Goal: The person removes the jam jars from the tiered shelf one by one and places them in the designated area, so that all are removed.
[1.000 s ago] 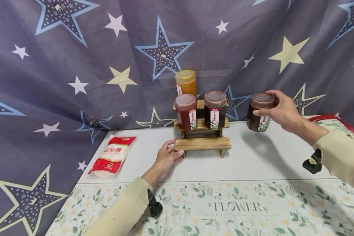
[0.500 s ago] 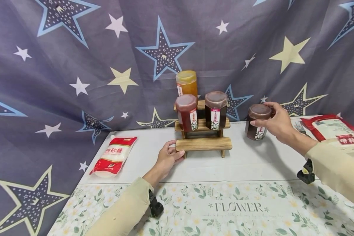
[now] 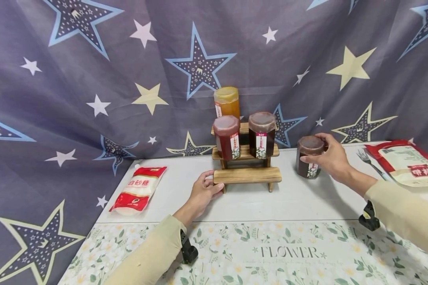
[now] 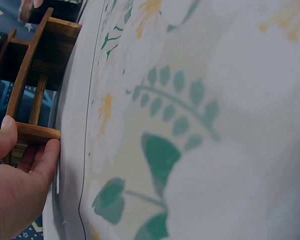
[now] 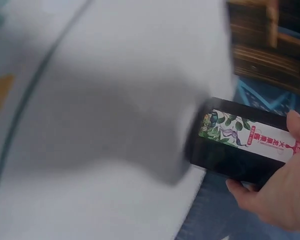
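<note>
While the left hand (image 3: 201,194) pinches the rack (image 3: 247,175), the right hand (image 3: 335,156) grips the held jar (image 5: 242,142)

With the rack as the centre of the dial in the head view, the held jar is at three o'clock, roughly upright and low over the white cloth (image 3: 256,204); whether its base touches down I cannot tell. The thumb lies on the label side and the fingers reach round behind, close to the lid — a firm hold spread just as wide as the jar.

Since it looks full, it is probably heavy for its size, stiff-walled and a little slippery on its flat facets; glass or plastic I cannot say, so treat it as breakable. The surest hold would likely be thumb and fingers on opposite flats of the body, clear of the lid, which might turn.

At eight o'clock the left hand has thumb and fingers closed about the left end of the front step. The wooden rack should be rigid and fairly light — easy to nudge, so gripping a leg or plank end makes sense.

The amber jar (image 3: 230,105) stands on the top step at eleven o'clock; on the middle step, the red jar (image 3: 224,140) is at ten and the near-black jar (image 3: 262,136) at about one.
</note>
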Demonstrator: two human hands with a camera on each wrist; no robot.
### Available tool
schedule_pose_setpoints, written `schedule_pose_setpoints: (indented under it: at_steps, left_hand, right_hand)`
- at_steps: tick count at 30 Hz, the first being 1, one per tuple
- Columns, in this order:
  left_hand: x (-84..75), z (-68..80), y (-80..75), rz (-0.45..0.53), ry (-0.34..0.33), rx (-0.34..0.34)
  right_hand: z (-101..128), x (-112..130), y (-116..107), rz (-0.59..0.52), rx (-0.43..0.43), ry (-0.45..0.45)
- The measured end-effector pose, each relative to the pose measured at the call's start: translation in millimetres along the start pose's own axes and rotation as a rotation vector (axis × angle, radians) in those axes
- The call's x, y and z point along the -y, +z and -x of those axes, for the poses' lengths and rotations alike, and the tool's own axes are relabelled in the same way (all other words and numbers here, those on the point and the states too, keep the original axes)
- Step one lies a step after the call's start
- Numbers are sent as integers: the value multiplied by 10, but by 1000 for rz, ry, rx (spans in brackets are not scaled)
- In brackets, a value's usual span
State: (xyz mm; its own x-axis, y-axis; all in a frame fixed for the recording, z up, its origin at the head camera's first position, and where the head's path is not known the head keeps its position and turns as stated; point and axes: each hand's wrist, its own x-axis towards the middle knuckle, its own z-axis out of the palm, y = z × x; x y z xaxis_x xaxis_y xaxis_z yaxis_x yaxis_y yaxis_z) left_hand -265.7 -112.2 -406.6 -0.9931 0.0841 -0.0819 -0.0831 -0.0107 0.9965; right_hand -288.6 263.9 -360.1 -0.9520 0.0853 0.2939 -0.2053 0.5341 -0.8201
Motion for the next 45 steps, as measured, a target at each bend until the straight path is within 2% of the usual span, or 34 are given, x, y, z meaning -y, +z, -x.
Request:
schedule_pose_setpoints:
  at_steps: [5,15,27,36,41,45]
  left_hand:
    - [18,6,-7,1,1,-1]
    - [19,15,-8,-2,4,-2]
    - [13,18,-3,-3,3,-5]
    - [21,16,-12,-3,4,-2]
    - [15,12,-2,-2,7,0]
    - [9,7,3,-3,7,3]
  right_hand:
    - [61,-56,33,21,3,-27]
    - [34,-74,17,8,35,-59]
    - [-12,-23,-32,31,71,-48]
    - [-153,307,-153,41,-16,-143]
    - [-222,540,-216,58,-74,-166]
    - [-276,721,-258,36,-86,-179]
